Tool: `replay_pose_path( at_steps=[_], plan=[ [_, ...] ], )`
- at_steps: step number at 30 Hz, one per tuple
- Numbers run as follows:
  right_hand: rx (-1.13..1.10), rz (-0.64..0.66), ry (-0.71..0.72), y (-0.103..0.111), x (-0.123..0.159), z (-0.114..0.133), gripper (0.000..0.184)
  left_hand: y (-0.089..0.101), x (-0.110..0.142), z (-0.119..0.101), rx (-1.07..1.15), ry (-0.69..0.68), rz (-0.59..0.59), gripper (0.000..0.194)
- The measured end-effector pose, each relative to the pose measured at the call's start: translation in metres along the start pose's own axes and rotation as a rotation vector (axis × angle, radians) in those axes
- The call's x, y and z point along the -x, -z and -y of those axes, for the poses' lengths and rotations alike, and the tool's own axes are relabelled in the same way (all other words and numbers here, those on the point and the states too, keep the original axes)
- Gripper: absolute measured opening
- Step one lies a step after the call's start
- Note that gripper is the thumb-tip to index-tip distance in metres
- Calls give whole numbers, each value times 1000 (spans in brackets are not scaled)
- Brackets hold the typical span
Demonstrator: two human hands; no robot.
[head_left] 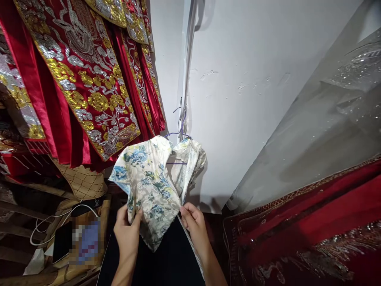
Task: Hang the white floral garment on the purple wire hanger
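A short-sleeved floral blouse (151, 178), cream with blue flowers and green leaves, hangs on a thin purple hanger (181, 129) in the middle of the head view. The garment's front lies open below the collar, and its lower front comes to a point. My left hand (128, 226) pinches the side of the blouse below the sleeve, thumb on the outside. With fingers closed, my right hand (193, 222) grips the front edge of the blouse near its lower end.
Red robes with gold and silver embroidery (98, 99) hang at upper left. A metal rail (187, 51) runs along the white wall (253, 51). Beaded red fabric (312, 222) and a sheer plastic cover (321, 119) stand right. At lower left, a wooden seat (67, 274) holds a white cable (35, 230).
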State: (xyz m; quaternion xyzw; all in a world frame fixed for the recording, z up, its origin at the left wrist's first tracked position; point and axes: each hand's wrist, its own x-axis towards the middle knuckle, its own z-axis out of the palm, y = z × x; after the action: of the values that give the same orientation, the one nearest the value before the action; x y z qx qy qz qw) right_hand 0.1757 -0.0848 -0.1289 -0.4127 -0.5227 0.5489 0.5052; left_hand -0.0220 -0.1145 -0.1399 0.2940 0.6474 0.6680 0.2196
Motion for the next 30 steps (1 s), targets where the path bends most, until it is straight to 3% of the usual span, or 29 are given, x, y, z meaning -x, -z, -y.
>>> replay_pose_path(
  at_steps=[1,2,3,4,6,8,11,14,18,21,25,28,30],
  plan=[
    [-23,-21,-12,-4,1,-1,39,-1,2,6,-53,-149,-136,50],
    [-40,-20,-23,-10,2,-3,38,-3,6,10,-94,-281,-181,47],
    [-47,5,-34,-17,3,-3,37,-6,12,12,-122,-369,-122,43],
    [-48,44,-40,-24,4,-4,36,-10,19,12,-134,-403,23,37],
    [-41,116,-32,-37,6,-2,35,-19,34,8,-97,-346,359,27],
    [-23,154,-23,-45,8,3,37,-25,43,3,-35,-241,528,21],
    [7,194,-67,-43,8,13,38,-26,44,-3,-16,-167,543,17],
    [-23,261,-200,-31,5,20,38,-18,40,-3,-41,-141,562,23],
    [-266,186,-310,-18,-18,31,31,-12,41,4,-75,-115,548,24],
    [-450,113,-257,-12,-56,56,29,-16,43,11,-103,-121,555,23],
    [-537,15,-112,-7,-105,109,18,-22,36,16,-207,-209,693,26],
    [-545,-80,40,-6,-114,134,15,-22,25,18,-299,-305,778,22],
    [-489,-116,118,-9,-106,137,19,-22,17,13,-345,-344,825,19]
  ],
)
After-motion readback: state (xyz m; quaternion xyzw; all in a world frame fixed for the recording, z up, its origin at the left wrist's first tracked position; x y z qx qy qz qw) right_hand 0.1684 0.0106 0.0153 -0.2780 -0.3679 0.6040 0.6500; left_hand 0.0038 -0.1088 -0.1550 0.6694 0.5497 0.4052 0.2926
